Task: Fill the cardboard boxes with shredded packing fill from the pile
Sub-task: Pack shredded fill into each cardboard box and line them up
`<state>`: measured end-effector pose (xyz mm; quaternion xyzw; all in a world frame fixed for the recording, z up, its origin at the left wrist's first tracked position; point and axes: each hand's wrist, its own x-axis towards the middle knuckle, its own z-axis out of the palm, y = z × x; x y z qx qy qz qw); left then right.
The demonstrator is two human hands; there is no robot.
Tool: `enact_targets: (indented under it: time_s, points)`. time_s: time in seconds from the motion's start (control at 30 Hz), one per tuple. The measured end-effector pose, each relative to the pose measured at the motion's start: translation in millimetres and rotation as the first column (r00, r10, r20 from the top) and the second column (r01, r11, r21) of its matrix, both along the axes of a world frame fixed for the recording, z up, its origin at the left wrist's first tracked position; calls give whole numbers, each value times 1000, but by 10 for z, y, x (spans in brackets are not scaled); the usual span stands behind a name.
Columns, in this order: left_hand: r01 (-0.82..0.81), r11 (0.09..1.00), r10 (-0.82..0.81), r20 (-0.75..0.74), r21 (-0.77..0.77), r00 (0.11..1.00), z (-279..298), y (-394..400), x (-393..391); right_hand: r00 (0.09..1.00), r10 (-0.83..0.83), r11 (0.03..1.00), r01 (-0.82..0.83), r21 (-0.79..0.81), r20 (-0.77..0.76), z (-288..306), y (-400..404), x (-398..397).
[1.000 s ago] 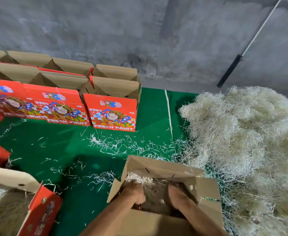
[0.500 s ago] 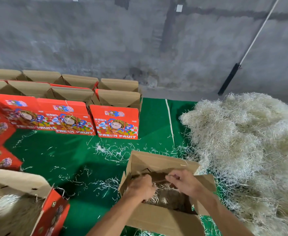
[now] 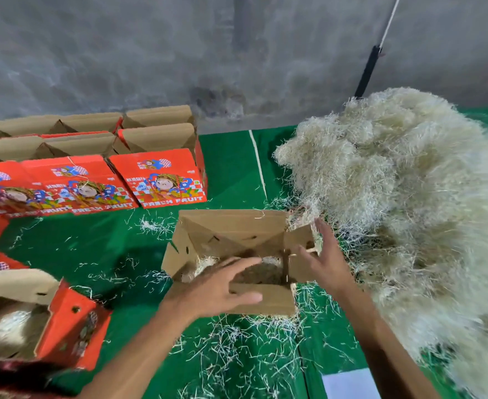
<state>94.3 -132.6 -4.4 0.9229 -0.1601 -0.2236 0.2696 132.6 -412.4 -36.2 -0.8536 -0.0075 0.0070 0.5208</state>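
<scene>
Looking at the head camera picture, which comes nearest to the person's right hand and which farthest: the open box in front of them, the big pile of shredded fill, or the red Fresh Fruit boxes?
From the right hand:
1. Open cardboard box: directly at the hand, at its right flap.
2. Pile of shredded fill: just to the right, beyond the box.
3. Red Fresh Fruit boxes: farthest, up and to the left.

plain brown open box [image 3: 231,234], pale straw-coloured pile of fill [image 3: 410,197], green floor mat [image 3: 78,249], red boxes [image 3: 158,180] printed with checkered cartoon figures, mottled grey wall [image 3: 150,53].
</scene>
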Motion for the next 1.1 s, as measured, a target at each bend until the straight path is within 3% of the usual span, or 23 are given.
enact_targets:
  time_s: [0.07,0.13,0.2,0.33,0.53,0.73,1.1]
  points:
    - [38,964,-44,18,265,999,26,122,-122,992,-24,983,46,180,-122,-61,-52,-85]
    - [38,908,-60,39,417,997,72,201,-193,968,22,942,64,329,-249,-77,-3,-120]
    - [9,913,-27,39,407,999,124,235,-232,958,78,912,44,408,-276,-99,72,-102]
    - [-139,942,80,197,306,977,171,312,-223,958,134,834,31,551,-256,-25,229,-34]
    - [-377,851,268,316,365,910,224,478,-108,914,329,864,-190,466,-237,160,710,5]
    - [-432,824,296,370,368,880,331,873,67,906,298,940,-224,257,-301,110,1412,188]
    - [-546,737,404,388,398,828,346,1967,345,825,428,866,-257,429,-370,-154,3117,609]
